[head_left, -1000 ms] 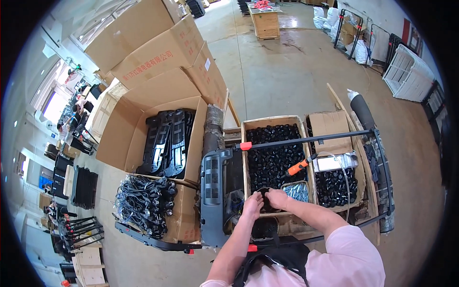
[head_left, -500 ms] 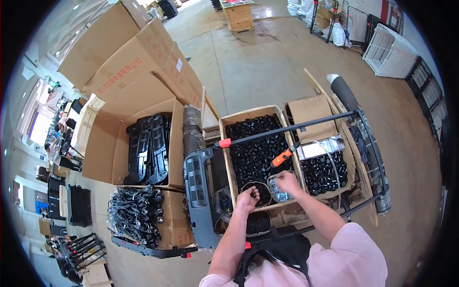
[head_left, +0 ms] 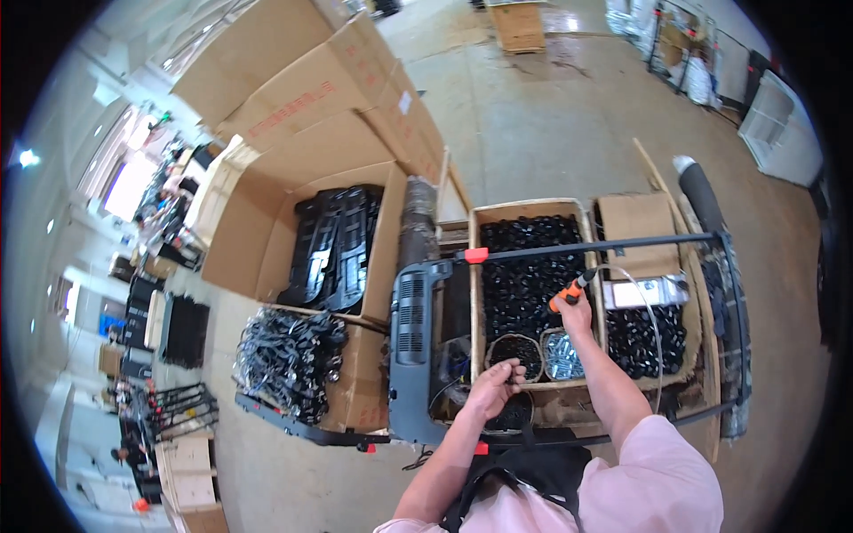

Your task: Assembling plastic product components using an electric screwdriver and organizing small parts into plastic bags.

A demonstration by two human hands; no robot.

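Observation:
My right hand (head_left: 576, 313) is closed around an orange-and-black power screwdriver (head_left: 566, 295), which lies over a wooden bin full of small shiny black parts (head_left: 524, 258). Just below that hand, a small tub of silvery screws (head_left: 562, 355) sits in the bin's near end. My left hand (head_left: 498, 387) hovers by a round tub of small black pieces (head_left: 518, 352), its fingers curled together; anything in them is too small to make out. A second round tub with dark pieces (head_left: 510, 414) stands nearer to me. Across the bins lies a dark tubular frame (head_left: 657, 242) with red corner pieces, joined to a grey plastic panel (head_left: 411, 346).
To the left, an open cardboard box (head_left: 253, 240) holds black plastic panels (head_left: 338, 249); bundled cables (head_left: 289, 364) lie in front. Right of the main bin, another bin holds black parts (head_left: 644, 342), a silver box (head_left: 644, 293) and cardboard (head_left: 638, 233). A pale hose (head_left: 656, 329) curves over it.
My right hand has left the screw tub and moved up onto the screwdriver, closing around it. My left hand stays by the round tubs. The whole view has shifted, bringing the scene rightward.

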